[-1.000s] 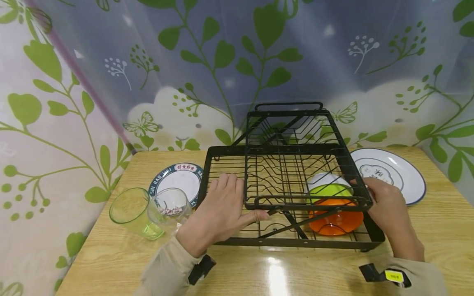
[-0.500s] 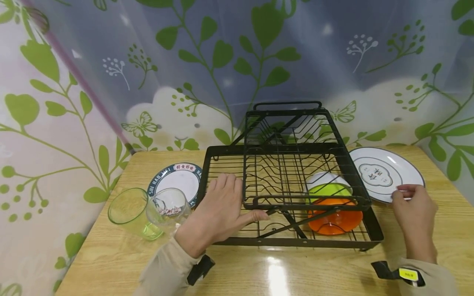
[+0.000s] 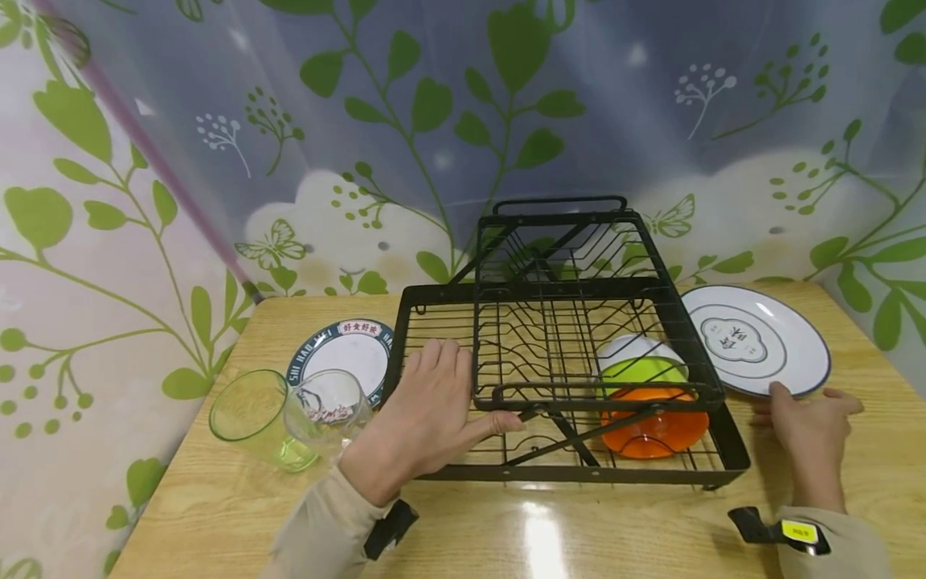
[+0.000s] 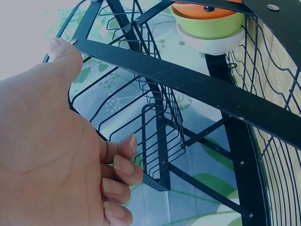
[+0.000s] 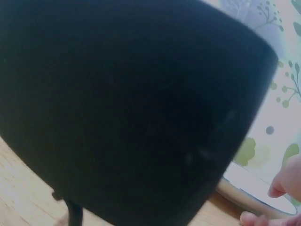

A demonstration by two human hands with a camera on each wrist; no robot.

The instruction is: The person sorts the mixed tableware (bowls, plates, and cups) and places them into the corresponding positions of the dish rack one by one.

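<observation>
A black two-tier wire dish rack (image 3: 550, 474) stands on the table. My left hand (image 3: 427, 418) grips the left side of its upper tier; in the left wrist view, the thumb lies at the tier's corner and the fingers curl beside its edge. Inside the rack's right end sits a stack of bowls: an orange bowl (image 3: 654, 434), a lime green bowl (image 3: 644, 371) and a white bowl (image 3: 637, 349). My right hand (image 3: 810, 426) is at the near rim of a white oval plate (image 3: 788, 338), thumb at the rim and fingers spread apart.
Left of the rack lie a round plate with a dark patterned rim (image 3: 311, 350), a green-tinted glass (image 3: 249, 434) and a clear glass (image 3: 325, 410) overlapping it in view. A leaf-patterned curtain (image 3: 434, 161) hangs behind the wooden table (image 3: 593, 539).
My right hand has left the rack's right side and moved right to the near rim of the oval plate. The left hand stays at the rack.
</observation>
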